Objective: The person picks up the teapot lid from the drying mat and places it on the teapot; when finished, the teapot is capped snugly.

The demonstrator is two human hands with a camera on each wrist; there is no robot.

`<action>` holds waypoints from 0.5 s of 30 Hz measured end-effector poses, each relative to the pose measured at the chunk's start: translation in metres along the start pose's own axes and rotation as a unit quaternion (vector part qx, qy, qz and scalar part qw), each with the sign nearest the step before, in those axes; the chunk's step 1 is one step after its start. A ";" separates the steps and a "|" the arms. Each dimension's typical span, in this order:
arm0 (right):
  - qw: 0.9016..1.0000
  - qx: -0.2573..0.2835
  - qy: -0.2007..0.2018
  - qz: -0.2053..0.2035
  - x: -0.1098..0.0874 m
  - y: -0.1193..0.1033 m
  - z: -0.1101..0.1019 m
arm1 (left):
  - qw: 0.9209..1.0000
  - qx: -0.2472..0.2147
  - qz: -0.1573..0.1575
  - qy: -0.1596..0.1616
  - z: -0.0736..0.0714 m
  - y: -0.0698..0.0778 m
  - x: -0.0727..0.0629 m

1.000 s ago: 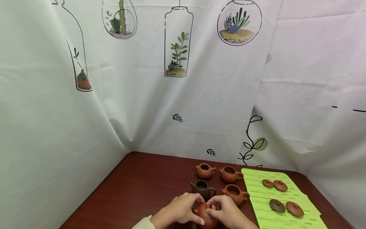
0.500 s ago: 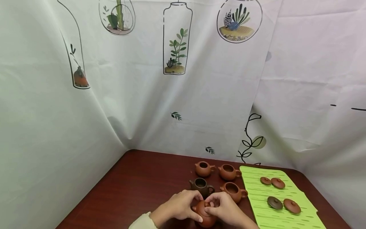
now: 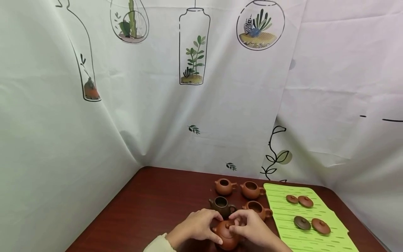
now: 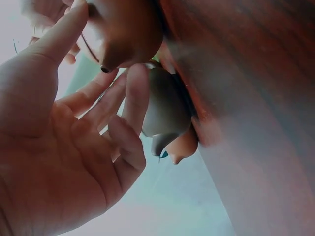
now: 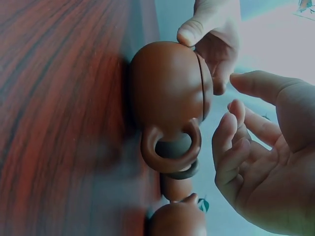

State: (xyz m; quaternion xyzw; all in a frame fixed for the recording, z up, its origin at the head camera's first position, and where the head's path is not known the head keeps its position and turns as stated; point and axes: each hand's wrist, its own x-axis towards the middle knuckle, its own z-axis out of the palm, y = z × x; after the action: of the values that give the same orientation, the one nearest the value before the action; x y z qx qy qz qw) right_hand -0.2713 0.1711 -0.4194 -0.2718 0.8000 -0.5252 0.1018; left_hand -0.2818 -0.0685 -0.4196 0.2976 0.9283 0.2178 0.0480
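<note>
- Head view: close to the person's side of the dark red surface [image 3: 151, 206], whose near edge I can't see, a lidded brown teapot [image 3: 230, 242] sits with its lid [image 3: 224, 227] on. The left hand [image 3: 199, 224] has it grasped about the spout side, thumb in front. The right hand [image 3: 254, 229] is just beside the lid, thumb and forefinger parted.
- Four lidless pots are grouped toward the far edge: a dark pot [image 3: 221, 210] just past the left hand, and three brown ones, a small pot [image 3: 223, 189], a wider pot [image 3: 251, 193] and another wide pot [image 3: 262, 214].
- A green mat [image 3: 297, 211] covers the part near the right edge and far right corner, bearing three brown lids [image 3: 320, 226] and a dark lid [image 3: 302, 223].
- Left wrist view: the left thumb presses the teapot above its spout [image 4: 117, 54]; the other fingers [image 4: 135, 96] bend below, and the dark pot shows beyond.
- Right wrist view: the right fingers [image 5: 229, 137] are loosely curled and released, clear of the lid; the teapot's handle [image 5: 170, 162] points this way.
</note>
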 end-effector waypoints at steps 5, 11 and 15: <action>1.000 -0.003 0.011 0.004 -0.003 -0.003 -0.005 | 1.000 -0.001 0.012 0.005 -0.006 0.000 0.000; 1.000 -0.005 0.013 0.011 -0.008 -0.005 -0.012 | 0.999 -0.016 0.020 0.040 -0.008 -0.004 0.003; 1.000 -0.001 0.022 0.011 -0.011 -0.006 -0.015 | 0.997 -0.050 0.027 0.061 -0.009 -0.009 0.004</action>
State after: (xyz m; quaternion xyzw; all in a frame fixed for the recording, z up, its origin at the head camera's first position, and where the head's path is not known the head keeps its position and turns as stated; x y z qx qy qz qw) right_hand -0.2672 0.1872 -0.4086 -0.2514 0.8055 -0.5290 0.0900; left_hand -0.2917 -0.0763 -0.4152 0.3060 0.9090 0.2829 0.0007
